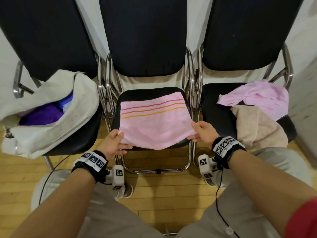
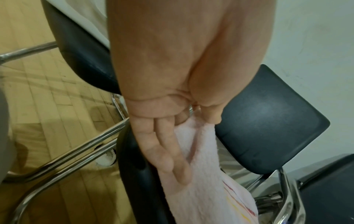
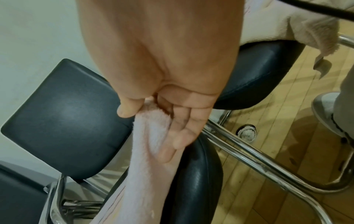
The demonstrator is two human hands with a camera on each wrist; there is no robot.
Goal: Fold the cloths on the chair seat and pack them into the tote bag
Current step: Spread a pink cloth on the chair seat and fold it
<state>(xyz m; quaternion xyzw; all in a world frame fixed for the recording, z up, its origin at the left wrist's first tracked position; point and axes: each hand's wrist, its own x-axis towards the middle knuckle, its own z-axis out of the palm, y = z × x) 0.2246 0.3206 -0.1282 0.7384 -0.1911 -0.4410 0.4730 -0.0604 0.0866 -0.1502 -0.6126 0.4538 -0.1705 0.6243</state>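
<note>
Both hands' grip pinches pink towel (image 1: 154, 124); tote bag (image 1: 51, 107) holds purple cloth (image 1: 42, 115).

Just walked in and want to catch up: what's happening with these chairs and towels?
A person is folding laundry. Their left hand and right hand each pinch a near corner of the pink striped towel, spread on the middle chair seat. The white tote bag on the left chair already holds purple and blue cloth. A crumpled pink cloth and a beige cloth wait on the right chair.
</note>
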